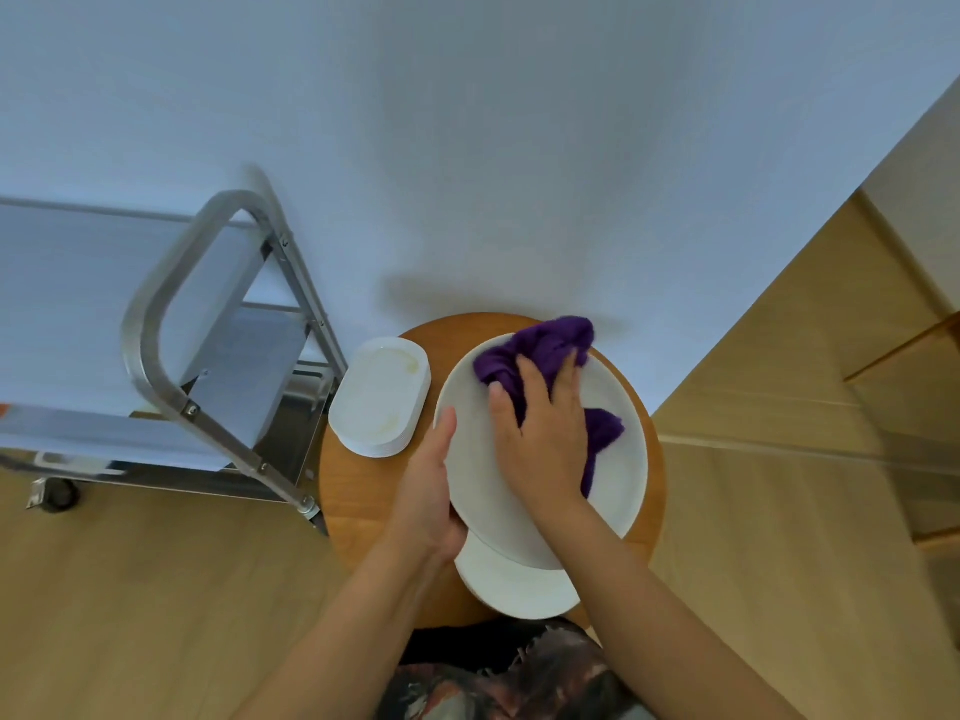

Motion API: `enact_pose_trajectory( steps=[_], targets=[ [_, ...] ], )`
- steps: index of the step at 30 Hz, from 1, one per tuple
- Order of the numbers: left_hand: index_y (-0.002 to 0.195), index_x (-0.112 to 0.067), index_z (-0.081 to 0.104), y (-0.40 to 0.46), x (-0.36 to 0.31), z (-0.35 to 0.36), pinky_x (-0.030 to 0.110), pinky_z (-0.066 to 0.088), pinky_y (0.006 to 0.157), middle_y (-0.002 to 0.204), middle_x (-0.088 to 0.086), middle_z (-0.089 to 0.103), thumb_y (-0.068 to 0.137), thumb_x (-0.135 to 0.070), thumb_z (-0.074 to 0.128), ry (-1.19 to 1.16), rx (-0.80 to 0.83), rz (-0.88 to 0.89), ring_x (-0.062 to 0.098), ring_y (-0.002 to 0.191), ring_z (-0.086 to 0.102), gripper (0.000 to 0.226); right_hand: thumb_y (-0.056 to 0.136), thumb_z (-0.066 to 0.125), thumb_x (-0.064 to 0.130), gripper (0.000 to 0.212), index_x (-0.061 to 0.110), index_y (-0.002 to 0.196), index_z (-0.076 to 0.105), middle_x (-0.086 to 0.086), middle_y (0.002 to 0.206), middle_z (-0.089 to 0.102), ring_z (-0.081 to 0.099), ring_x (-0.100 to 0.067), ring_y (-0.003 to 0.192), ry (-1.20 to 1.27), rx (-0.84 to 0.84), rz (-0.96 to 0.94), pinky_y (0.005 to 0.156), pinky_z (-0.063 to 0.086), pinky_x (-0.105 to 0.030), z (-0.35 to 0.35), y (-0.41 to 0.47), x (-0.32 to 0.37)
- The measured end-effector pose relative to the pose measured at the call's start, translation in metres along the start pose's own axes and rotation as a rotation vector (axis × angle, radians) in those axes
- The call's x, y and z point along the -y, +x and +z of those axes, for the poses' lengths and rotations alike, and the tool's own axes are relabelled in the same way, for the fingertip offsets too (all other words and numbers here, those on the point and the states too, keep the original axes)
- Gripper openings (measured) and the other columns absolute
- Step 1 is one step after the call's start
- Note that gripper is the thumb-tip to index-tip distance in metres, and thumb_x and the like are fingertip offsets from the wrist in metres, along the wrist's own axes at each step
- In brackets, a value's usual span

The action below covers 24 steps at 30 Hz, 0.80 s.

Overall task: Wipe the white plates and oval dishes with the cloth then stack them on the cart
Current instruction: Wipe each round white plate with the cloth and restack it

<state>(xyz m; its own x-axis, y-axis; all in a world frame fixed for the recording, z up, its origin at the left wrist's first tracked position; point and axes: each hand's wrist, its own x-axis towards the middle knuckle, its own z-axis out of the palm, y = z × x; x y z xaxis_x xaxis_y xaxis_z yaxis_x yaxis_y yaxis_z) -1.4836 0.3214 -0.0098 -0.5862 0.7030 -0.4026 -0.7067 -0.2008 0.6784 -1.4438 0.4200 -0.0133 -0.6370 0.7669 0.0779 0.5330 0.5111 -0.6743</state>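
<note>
Wiping stage: right hand (540, 433) pressing purple cloth (540, 350), fingers half-curled, onto plate (613, 491) gripped at rim by left hand (431, 491); next, presumably, transfer to cart (171, 324).

A purple cloth (540, 356) lies bunched on a tilted white plate (540, 449), beside stacked oval dishes (382, 397).
</note>
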Motion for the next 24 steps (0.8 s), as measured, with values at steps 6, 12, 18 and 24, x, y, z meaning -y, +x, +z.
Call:
enact_pose_trajectory(
  steps=[6,12,18,24],
  targets=[
    [0.121,-0.017,0.062,0.006,-0.017,0.007,0.034,0.049,0.099,0.117,0.010,0.067,0.094,-0.038,0.042,-0.067,-0.072,0.152,0.022,0.110,0.063,0.040,0.094,0.045,0.027,0.033,0.021,0.125,0.055,0.003,0.142,0.041,0.046,-0.013,0.118,0.259,0.177,-0.286,0.104,0.038,-0.037,0.003,-0.019,0.028],
    [0.119,-0.012,0.062,0.009,-0.028,-0.013,0.038,0.060,0.070,0.098,0.011,0.073,0.091,-0.050,0.048,-0.171,-0.145,0.087,0.025,0.090,0.072,0.049,0.096,0.045,0.024,0.025,0.023,0.117,0.057,0.010,0.133,0.049,0.046,-0.004,0.117,0.327,0.387,-0.392,0.101,0.041,-0.025,0.001,-0.038,0.017],
    [0.105,-0.014,0.073,0.012,-0.038,-0.018,0.040,0.057,0.069,0.101,0.014,0.072,0.085,-0.058,0.046,-0.187,0.042,-0.101,0.030,0.087,0.071,0.055,0.082,0.051,0.023,0.023,0.020,0.095,0.070,0.014,0.136,0.049,0.040,-0.003,0.130,0.030,0.429,-0.619,0.104,0.037,-0.028,-0.025,-0.023,-0.040],
    [0.123,-0.021,0.064,0.015,-0.042,-0.022,0.042,0.055,0.076,0.116,0.010,0.068,0.084,-0.049,0.049,-0.051,0.047,-0.059,0.028,0.103,0.066,0.051,0.071,0.065,-0.002,0.015,0.010,0.077,0.073,-0.005,0.114,0.069,0.065,-0.026,0.106,-0.113,0.269,-0.622,0.083,0.054,-0.034,-0.040,-0.010,-0.064]
  ],
)
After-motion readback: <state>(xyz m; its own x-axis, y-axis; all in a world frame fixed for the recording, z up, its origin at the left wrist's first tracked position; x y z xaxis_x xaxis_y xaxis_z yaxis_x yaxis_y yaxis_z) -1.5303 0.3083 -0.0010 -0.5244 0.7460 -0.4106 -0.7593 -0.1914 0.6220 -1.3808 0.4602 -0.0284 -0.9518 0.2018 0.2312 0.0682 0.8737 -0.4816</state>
